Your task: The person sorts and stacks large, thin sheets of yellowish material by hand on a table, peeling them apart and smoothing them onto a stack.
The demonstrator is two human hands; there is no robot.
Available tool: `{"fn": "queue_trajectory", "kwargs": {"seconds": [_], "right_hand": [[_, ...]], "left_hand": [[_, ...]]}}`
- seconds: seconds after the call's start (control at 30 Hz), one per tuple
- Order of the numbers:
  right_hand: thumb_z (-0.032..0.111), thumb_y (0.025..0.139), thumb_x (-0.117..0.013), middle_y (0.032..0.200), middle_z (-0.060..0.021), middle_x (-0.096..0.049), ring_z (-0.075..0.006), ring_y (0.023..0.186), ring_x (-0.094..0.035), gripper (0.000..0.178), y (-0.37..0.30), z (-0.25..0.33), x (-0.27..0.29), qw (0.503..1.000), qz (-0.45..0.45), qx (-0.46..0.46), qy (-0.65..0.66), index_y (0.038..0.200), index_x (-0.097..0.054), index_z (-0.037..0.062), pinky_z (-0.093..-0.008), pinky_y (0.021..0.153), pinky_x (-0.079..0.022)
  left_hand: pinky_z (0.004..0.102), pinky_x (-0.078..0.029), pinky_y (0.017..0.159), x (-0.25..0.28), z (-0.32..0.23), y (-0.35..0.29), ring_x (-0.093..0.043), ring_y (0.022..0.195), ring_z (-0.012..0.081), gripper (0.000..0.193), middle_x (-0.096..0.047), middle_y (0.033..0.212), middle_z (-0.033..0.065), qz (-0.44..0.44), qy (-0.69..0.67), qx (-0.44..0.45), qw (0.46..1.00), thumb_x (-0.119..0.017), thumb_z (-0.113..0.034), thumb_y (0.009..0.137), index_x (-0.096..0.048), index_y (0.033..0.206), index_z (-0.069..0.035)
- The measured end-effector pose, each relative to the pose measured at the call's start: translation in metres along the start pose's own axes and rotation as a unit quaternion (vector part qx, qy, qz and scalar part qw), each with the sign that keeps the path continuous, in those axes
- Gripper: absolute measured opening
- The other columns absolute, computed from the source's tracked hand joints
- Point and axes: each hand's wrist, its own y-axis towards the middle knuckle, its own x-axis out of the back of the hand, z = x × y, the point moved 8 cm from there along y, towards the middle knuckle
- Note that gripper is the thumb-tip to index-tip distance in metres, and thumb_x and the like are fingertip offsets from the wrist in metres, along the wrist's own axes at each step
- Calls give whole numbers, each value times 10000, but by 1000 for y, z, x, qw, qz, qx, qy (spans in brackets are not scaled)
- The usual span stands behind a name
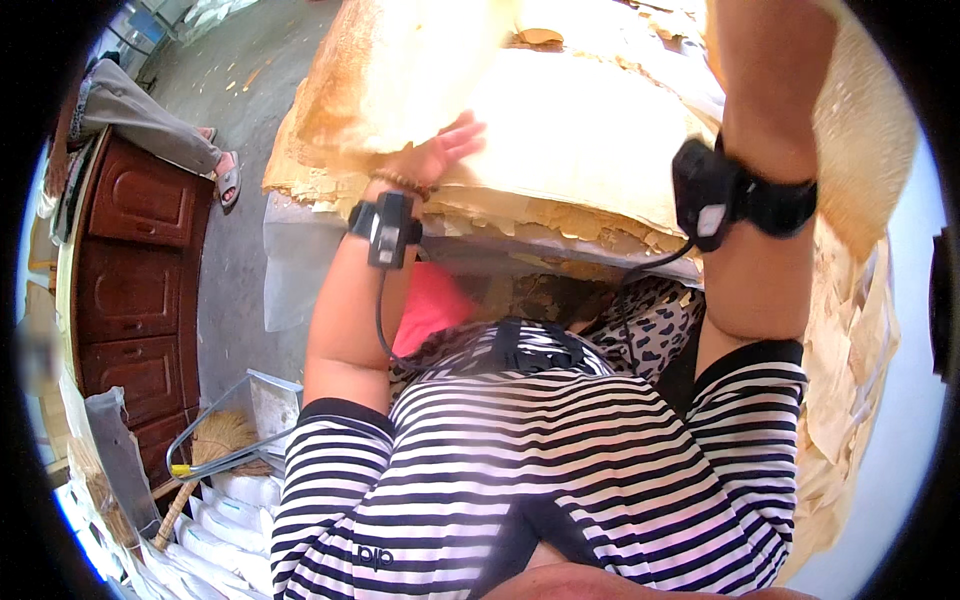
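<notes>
1. The left hand (440,150) lies open, fingers spread, palm pressed under a pale cream sheet (420,70) that curls up over its fingertips.
2. That sheet tops a stack of thin tan sheets (560,150) with ragged, flaking edges, just beyond the hand and running to its right.
3. The right hand is cut off by the upper edge; only the raised forearm and a black wrist device (710,195) show, so I cannot tell its grip.
4. Left of the left hand, well apart, stands a dark brown wooden cabinet (135,290).
5. Below it lie a straw broom (215,440) and white bundles (225,525), partly blurred.
</notes>
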Motion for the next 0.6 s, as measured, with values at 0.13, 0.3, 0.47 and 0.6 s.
{"fn": "queue_trajectory", "kwargs": {"seconds": [0.13,0.3,0.47,0.6], "right_hand": [[250,1071,-395,1120,-149,-708,-202,869,-686,371,-147,-23,-3,900,237,-362,61,1317,-582,43,-323,791,-539],[288,1042,-499,1172,-133,-684,-209,1005,-684,396,-319,-26,22,574,103,-739,338,1330,-549,21,-342,778,-580],[314,1033,-516,1134,-129,-681,-235,972,-679,371,-364,-17,49,440,99,-808,379,1276,-540,35,-386,823,-577],[323,1028,-525,1087,-152,-649,-272,971,-655,379,-371,-42,74,394,-56,-840,368,1213,-535,-7,-408,813,-585]], "left_hand": [[520,-415,1120,47,-30,-30,-451,1353,421,617,-432,1492,241,-31,199,-168,965,-440,-377,1034,-333,1483,31],[503,-364,1149,54,-52,-67,-432,1382,367,669,-431,1509,215,16,-119,-215,969,-458,-463,1018,-376,1472,22],[422,-519,984,51,-56,-68,-632,1154,286,596,-614,1318,161,0,-177,-91,980,-506,-430,1010,-477,1403,16],[332,-588,741,99,-47,-64,-700,860,196,335,-697,1006,94,-128,199,7,972,-632,-214,939,-594,1188,6]]}}
